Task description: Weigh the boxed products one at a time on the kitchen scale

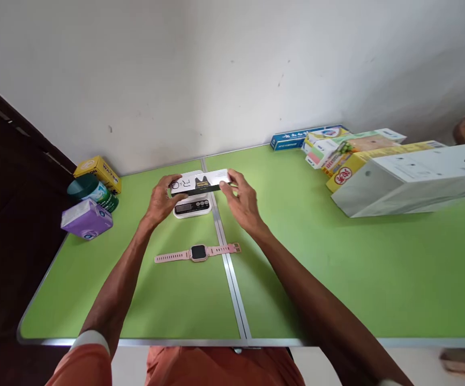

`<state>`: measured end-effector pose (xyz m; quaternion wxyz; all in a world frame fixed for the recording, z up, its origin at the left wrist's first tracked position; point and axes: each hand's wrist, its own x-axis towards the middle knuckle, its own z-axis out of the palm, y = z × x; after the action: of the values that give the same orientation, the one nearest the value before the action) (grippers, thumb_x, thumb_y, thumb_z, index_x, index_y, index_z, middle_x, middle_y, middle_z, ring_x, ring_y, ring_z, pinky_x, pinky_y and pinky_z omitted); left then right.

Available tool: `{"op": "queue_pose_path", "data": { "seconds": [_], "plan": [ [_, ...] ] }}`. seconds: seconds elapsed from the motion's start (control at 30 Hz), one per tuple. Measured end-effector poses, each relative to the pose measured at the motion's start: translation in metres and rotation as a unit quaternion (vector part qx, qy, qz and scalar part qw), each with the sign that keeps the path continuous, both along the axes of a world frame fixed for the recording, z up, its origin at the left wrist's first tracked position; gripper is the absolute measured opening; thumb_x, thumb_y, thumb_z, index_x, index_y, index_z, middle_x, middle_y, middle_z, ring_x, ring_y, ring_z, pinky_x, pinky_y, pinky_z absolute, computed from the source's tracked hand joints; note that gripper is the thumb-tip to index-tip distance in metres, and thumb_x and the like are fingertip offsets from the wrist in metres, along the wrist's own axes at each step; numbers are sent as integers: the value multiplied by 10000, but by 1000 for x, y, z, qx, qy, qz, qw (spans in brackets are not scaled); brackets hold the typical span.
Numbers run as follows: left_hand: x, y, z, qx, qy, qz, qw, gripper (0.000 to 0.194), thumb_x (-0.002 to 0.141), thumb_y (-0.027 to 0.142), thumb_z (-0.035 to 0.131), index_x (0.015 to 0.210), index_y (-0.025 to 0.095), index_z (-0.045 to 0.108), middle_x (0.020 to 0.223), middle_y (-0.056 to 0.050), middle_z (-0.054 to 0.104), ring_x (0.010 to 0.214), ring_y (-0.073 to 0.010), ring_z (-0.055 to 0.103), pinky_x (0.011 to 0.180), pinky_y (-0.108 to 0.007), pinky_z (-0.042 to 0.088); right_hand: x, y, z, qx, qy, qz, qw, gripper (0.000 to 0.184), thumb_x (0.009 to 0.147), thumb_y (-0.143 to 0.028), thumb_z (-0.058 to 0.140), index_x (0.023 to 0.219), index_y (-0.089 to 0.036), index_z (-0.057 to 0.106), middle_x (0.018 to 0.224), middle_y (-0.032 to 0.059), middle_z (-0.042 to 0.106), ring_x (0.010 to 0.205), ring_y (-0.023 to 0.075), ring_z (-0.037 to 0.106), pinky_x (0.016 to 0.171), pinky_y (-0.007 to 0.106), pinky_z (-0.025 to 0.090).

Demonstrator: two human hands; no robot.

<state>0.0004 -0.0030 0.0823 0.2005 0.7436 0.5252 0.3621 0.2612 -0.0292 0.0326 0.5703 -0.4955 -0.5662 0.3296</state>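
Note:
Between both hands I hold a long, narrow black-and-white box (201,183) with a dark cat-like figure on its side. My left hand (163,199) grips its left end, thumb along the near lower edge. At the right end, my right hand (240,197) has its thumb on the near face and fingers behind. Under and just behind the box is a white digital kitchen scale (193,208), its display and buttons showing; the box hides much of its platform, and I cannot tell whether they touch. Nearer me a pink-strapped smartwatch (199,252) lies stretched flat.
Left on the green table (297,279) stand a yellow box (99,174), a dark green tub (91,190) and a purple pack (87,219). On the right are a blue box (292,140), several cartons and a large white box (409,185). A metal seam crosses the tabletop.

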Motion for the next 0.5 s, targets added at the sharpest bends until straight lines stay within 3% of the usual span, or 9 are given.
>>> {"op": "queue_pose_path", "data": {
  "seconds": [0.1, 0.2, 0.4, 0.5],
  "plan": [
    [-24, 22, -11, -17, -45, 44, 998, 551, 782, 238, 874, 1317, 199, 748, 1373, -119, 768, 1275, -326, 701, 1150, -491, 560, -30, 37, -3, -1, -2, 37, 999, 857, 995, -815, 591, 1570, -183, 650, 1583, 230, 703, 1481, 434, 669, 1224, 668, 565],
    [-36, 36, -29, -45, -79, 61, 994, 567, 739, 280, 880, 1288, 192, 764, 1341, -120, 781, 1257, -329, 704, 1151, -480, 552, -44, 57, -14, -12, -19, 48, 999, 966, 963, -920, 543, 1582, -186, 644, 1610, 238, 685, 1523, 441, 636, 1253, 664, 542],
    [-45, 48, -53, -70, -121, 49, 989, 649, 714, 332, 896, 1326, 158, 769, 1362, -153, 787, 1288, -349, 713, 1187, -494, 545, -46, 65, -33, -12, -36, 40, 998, 1012, 946, -976, 490, 1558, -188, 658, 1575, 238, 711, 1491, 417, 661, 1261, 632, 540],
    [-42, 50, -62, -71, -146, 41, 986, 803, 735, 431, 935, 1448, 145, 703, 1494, -198, 739, 1415, -376, 683, 1283, -533, 494, -44, 64, -38, -6, -34, 28, 999, 980, 959, -947, 506, 1551, -181, 659, 1582, 243, 706, 1476, 408, 669, 1255, 640, 538]
  ]
}}
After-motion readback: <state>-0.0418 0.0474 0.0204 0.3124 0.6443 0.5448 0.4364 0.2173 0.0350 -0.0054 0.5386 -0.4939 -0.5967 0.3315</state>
